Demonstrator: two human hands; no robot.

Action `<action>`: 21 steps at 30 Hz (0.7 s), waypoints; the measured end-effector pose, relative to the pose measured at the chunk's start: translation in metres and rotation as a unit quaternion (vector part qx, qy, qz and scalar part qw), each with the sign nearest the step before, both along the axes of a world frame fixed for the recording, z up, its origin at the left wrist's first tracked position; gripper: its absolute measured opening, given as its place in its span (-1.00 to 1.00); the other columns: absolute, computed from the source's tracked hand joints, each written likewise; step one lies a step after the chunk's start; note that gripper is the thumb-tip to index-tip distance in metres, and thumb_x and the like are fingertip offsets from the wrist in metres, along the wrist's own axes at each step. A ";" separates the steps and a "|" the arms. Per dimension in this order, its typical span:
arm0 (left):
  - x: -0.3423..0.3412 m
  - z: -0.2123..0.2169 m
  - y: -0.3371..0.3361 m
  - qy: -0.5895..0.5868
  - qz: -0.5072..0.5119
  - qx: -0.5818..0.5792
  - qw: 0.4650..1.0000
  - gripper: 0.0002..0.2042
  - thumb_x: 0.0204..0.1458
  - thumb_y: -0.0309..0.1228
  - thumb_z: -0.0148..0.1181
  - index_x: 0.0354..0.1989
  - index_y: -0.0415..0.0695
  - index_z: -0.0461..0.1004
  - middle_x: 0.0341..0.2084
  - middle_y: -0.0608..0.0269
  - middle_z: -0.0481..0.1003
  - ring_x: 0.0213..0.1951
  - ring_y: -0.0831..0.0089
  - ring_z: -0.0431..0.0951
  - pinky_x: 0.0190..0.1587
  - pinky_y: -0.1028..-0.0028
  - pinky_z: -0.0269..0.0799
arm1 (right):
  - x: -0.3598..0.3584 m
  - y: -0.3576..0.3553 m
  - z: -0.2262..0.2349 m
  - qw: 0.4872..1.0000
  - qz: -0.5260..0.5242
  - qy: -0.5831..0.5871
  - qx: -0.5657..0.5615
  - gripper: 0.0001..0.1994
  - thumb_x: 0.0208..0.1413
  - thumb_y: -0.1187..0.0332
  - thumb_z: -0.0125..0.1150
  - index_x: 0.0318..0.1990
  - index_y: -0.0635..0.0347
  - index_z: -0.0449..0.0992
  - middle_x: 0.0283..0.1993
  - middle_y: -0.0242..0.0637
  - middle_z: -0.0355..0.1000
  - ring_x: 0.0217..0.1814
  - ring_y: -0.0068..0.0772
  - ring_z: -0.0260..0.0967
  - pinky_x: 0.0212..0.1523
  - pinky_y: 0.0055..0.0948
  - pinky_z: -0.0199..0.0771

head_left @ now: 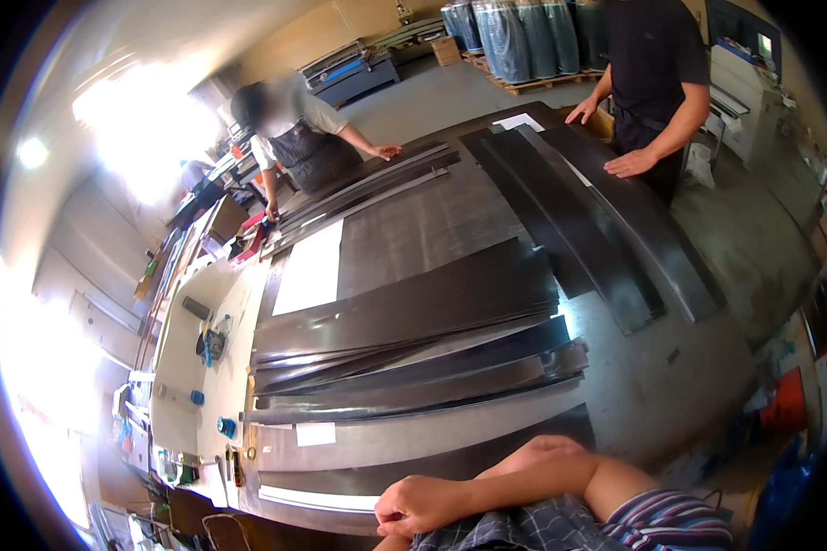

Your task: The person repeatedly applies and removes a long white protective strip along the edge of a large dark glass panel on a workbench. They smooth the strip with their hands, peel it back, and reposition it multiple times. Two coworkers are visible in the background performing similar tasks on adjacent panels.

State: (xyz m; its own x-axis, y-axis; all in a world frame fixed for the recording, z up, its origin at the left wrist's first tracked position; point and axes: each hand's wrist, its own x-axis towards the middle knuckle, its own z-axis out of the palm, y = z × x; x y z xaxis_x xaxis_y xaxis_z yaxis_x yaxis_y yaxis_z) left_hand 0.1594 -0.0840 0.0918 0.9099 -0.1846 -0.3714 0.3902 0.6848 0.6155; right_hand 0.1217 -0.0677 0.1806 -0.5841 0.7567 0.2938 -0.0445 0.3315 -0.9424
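Note:
My forearms cross at the table's near edge. My right hand (416, 505) lies at the left end of the crossing, its fingers curled in, with no object showing in it. Behind my right forearm, my left hand (549, 447) shows only in part, and its fingers are hidden. Just beyond my arms is a long dark sheet (340, 479), with a white strip (317, 499) along its near side. Farther in lies an overlapping stack of dark, glossy sheets (413, 317), some of them narrow strips (413, 390). A small white paper (316, 434) is between.
Two people stand across the large table (652, 404): one (317, 151) at far left touches strips, another (657, 83) at far right rests hands by long dark strips (570, 216). A white sheet (311, 271) lies mid-table. Blue tape rolls (227, 426) and tools (233, 466) line the left side.

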 end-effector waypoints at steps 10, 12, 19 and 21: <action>0.011 0.038 -0.008 0.087 0.036 -0.007 0.996 -0.83 0.23 -0.39 -0.01 -0.19 -0.23 0.43 -0.35 0.31 0.50 -0.30 0.60 0.49 -0.22 0.62 0.40 | 0.011 -0.008 0.011 0.996 -0.049 0.030 0.070 -0.66 -0.01 0.15 0.16 -0.56 0.30 0.43 -0.58 -0.01 0.36 -0.56 -0.15 0.27 -0.45 -0.15 0.23; 0.010 0.027 -0.008 0.071 0.017 -0.006 0.997 -0.84 0.23 -0.39 -0.02 -0.20 -0.22 0.42 -0.34 0.32 0.50 -0.31 0.61 0.48 -0.24 0.62 0.40 | 0.020 -0.010 0.016 0.998 -0.033 0.020 0.042 -0.67 0.00 0.15 0.16 -0.54 0.29 0.45 -0.57 -0.03 0.36 -0.55 -0.17 0.27 -0.45 -0.18 0.22; -0.005 -0.033 0.009 0.029 0.007 0.012 0.999 -0.82 0.22 -0.39 0.00 -0.13 -0.23 0.41 -0.27 0.28 0.49 -0.23 0.57 0.48 -0.19 0.61 0.40 | 0.020 -0.010 0.018 0.998 -0.040 0.007 0.037 -0.68 0.01 0.15 0.16 -0.50 0.28 0.46 -0.56 -0.03 0.38 -0.54 -0.18 0.28 -0.45 -0.20 0.21; -0.001 -0.014 -0.003 0.072 0.037 0.009 0.997 -0.81 0.20 -0.37 0.04 -0.14 -0.23 0.42 -0.28 0.28 0.49 -0.23 0.56 0.48 -0.19 0.60 0.40 | 0.036 -0.012 0.025 0.997 -0.057 -0.021 0.056 -0.67 0.00 0.13 0.20 -0.46 0.29 0.48 -0.49 0.05 0.41 -0.44 -0.13 0.38 -0.40 -0.15 0.25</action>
State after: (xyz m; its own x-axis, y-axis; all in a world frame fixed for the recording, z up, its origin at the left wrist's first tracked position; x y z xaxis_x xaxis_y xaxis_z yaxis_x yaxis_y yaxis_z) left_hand 0.1581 -0.0873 0.0775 0.8578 -0.1115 -0.5018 0.4243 0.7048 0.5685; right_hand 0.1578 -0.0796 0.2055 -0.5089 0.7834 0.3568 0.0383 0.4346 -0.8998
